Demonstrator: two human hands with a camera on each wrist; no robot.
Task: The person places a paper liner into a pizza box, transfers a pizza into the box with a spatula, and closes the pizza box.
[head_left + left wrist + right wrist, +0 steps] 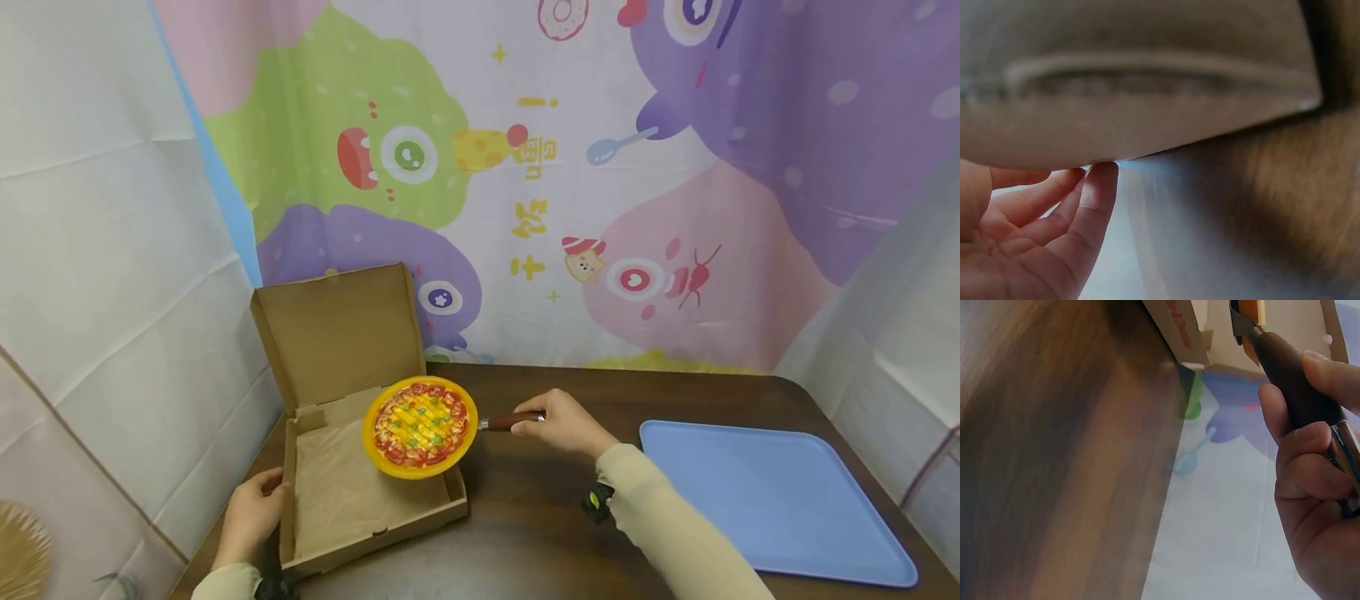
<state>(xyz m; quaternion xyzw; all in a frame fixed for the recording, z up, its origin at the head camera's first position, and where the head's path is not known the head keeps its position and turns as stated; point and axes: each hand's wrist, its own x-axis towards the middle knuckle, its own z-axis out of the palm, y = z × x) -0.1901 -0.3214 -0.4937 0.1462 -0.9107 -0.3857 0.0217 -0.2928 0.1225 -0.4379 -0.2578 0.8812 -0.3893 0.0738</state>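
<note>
My right hand (566,425) grips the brown handle (504,421) of what looks like a pizza server; its blade is hidden under the pizza. The round toy-like pizza (422,425), yellow-rimmed with red, yellow and green topping, is over the right part of an open cardboard pizza box (375,533). Whether it touches the box I cannot tell. In the right wrist view, fingers and thumb wrap the dark handle (1288,375). My left hand (251,512) is at the box's left side. Its fingers (1094,200) touch the cardboard wall, loosely extended.
Brown paper (337,475) lines the box, and its lid (345,333) stands raised at the back. A blue tray (772,500) lies on the right of the dark wooden table (540,533). A cartoon-printed cloth (480,317) hangs behind the table.
</note>
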